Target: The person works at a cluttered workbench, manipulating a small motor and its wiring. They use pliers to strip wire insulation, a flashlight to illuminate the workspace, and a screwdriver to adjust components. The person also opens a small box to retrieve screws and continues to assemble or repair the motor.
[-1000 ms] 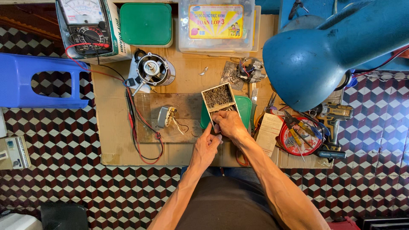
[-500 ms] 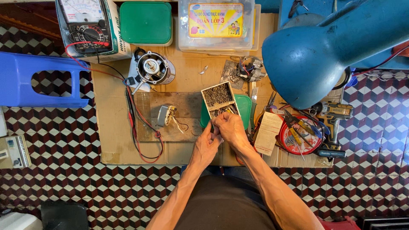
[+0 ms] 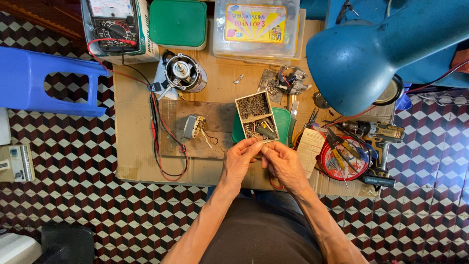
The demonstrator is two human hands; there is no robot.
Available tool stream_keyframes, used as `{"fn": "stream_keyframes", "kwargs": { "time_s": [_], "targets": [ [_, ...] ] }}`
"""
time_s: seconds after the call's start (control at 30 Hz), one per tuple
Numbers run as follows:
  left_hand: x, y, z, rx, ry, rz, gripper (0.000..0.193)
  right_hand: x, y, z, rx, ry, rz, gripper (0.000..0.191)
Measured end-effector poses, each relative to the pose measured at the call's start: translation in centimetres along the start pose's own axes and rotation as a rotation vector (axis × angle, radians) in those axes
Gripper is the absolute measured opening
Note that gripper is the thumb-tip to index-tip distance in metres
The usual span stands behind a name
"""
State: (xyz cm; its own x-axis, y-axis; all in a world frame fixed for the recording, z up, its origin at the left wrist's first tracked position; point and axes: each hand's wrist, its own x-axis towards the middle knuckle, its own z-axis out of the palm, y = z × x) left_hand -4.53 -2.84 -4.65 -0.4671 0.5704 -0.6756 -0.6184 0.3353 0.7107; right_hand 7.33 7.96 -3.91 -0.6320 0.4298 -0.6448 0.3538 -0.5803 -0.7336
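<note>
Your left hand point(image 3: 240, 159) and right hand point(image 3: 283, 164) met at the near edge of the compartment box point(image 3: 257, 117), which sat on a lidded tub point(image 3: 282, 124). Left of the box lay a small motor part point(image 3: 194, 127) on a board point(image 3: 215, 129); behind that, a round motor point(image 3: 181, 73). A multimeter point(image 3: 115, 27) stood at the far left; a tool dish point(image 3: 344, 159) and a drill point(image 3: 378, 134) lay to your right, under the lamp point(image 3: 371, 54)

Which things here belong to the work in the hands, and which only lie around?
In use:
left hand
right hand
small divided box of screws

Lying about:
multimeter
electric motor
blue lamp
cordless drill
green lid
</note>
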Motion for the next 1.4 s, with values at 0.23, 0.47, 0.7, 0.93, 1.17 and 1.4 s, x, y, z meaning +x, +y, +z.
{"fn": "stream_keyframes", "kwargs": {
  "time_s": [0.23, 0.47, 0.7, 0.93, 1.17, 1.4],
  "targets": [
    [-1.6, -2.3, -2.0, -0.17, 0.013, -0.041, 0.032, -1.7, 0.1, 0.1, -0.167, 0.01, 0.143, 0.025],
    [-2.6, -2.0, -4.8, -0.18, 0.117, -0.019, 0.029, 1.6, -1.6, 0.4, -0.911, 0.233, -0.301, 0.021],
    [-2.1, -1.1, -4.7, -0.167, 0.13, -0.096, 0.03, 8.4, -1.2, 1.6, -1.351, -0.022, -0.501, 0.017],
    [-1.4, -0.9, -5.8, -0.2, 0.147, -0.112, 0.037, 10.8, 1.4, 2.0, -1.691, -0.085, -0.577, 0.008],
    [-1.1, -1.0, -7.0, -0.199, 0.17, -0.109, 0.037, 9.8, -1.2, 0.5, -1.362, -0.153, -0.656, 0.015],
    [-0.4, -1.0, -5.6, 0.228, 0.257, 0.07, 0.032, 6.5, -0.6, -0.6, -0.399, 0.142, -0.218, 0.02]
  ]
}}
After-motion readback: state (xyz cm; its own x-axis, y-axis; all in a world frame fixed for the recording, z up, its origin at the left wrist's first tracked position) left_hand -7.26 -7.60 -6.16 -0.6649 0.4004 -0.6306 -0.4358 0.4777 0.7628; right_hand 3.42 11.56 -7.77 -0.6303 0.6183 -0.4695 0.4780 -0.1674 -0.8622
